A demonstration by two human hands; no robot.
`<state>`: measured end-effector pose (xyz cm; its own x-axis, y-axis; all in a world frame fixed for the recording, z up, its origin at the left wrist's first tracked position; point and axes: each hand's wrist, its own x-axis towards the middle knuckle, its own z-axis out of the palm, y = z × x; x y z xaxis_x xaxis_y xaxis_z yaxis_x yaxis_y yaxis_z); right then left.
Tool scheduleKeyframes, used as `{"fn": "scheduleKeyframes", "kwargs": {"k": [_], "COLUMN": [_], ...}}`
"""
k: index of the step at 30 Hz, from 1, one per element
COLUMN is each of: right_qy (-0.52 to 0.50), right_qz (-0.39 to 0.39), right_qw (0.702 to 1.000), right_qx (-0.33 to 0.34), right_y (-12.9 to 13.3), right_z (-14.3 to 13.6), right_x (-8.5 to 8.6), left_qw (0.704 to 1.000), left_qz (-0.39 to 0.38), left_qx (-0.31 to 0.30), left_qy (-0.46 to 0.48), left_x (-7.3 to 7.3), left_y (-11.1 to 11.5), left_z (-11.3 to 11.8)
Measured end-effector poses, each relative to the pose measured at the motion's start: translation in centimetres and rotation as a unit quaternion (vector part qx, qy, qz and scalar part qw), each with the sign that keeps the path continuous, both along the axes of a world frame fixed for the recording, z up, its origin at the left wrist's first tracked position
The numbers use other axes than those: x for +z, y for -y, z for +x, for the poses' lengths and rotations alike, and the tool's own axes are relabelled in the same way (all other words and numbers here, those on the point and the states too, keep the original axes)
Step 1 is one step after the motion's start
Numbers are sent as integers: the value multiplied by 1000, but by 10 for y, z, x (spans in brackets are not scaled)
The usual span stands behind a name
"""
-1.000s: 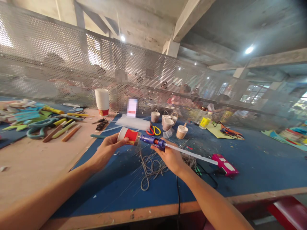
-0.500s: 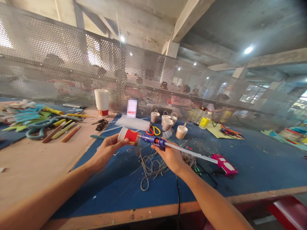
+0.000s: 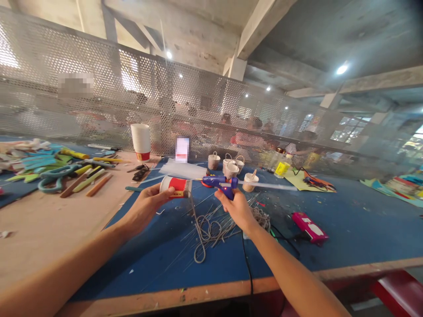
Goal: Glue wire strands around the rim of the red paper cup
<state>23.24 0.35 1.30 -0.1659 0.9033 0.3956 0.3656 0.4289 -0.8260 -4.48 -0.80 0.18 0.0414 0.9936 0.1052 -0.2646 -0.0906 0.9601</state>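
Note:
My left hand [image 3: 150, 202] is closed around a red and white paper cup [image 3: 178, 186] that lies on its side in the air. Grey cord [image 3: 211, 231] runs from the cup's right end down to a loose heap on the blue mat. In my right hand [image 3: 238, 206] is a blue hot glue gun [image 3: 220, 181], a long glue stick [image 3: 271, 186] jutting from its back. The gun's nozzle points left, just right of the cup's upper edge and apart from it. Behind the gun, scissors are mostly hidden.
Several small cord-wrapped cups [image 3: 231, 168] with handles stand beyond my hands. A stack of paper cups [image 3: 140, 141], a lit phone [image 3: 182, 149] and a yellow-labelled bottle [image 3: 283, 167] are near the mesh screen. Left lie teal scissors [image 3: 54, 180]; right, a magenta box [image 3: 310, 228].
The glue gun has moved right and up, away from the cup, and its glue stick now lies more level. The cup has turned slightly in my left hand.

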Motion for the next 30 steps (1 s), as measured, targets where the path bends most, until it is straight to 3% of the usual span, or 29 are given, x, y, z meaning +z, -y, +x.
{"fn": "scheduleKeyframes", "kwargs": {"k": [4,7,9,13,18,21,25,28,30], "right_qy": [-173,-195,-141,82,164,228,276,183,66], "right_qz": [-129,-188,-188,-114,-101,-76,42,90,5], "right_qw": [976,963,972,988,978,961,941,973,997], "right_qx": [25,20,-9,-65,-84,-139,-193,-110,31], "right_y": [-8,-17,-25,-39,-43,-40,-34,-23,-11], "right_z": [1,4,8,17,22,23,18,3,-13], "right_x": [2,-3,-9,-22,-30,-33,-31,-22,-16], "left_qw": [997,993,991,990,989,990,992,995,997], "left_qz": [-13,-36,-42,-44,-44,-44,-22,-4,2], "left_qx": [13,18,16,-1,-23,-32,-42,-35,-31], "left_qy": [75,112,125,132,138,130,113,90,66], "left_x": [4,6,7,6,1,-1,2,6,7], "left_y": [-4,-6,-6,-6,-9,-10,-6,-1,1], "left_z": [-1,-3,-4,-4,-5,-6,-3,0,2]}}
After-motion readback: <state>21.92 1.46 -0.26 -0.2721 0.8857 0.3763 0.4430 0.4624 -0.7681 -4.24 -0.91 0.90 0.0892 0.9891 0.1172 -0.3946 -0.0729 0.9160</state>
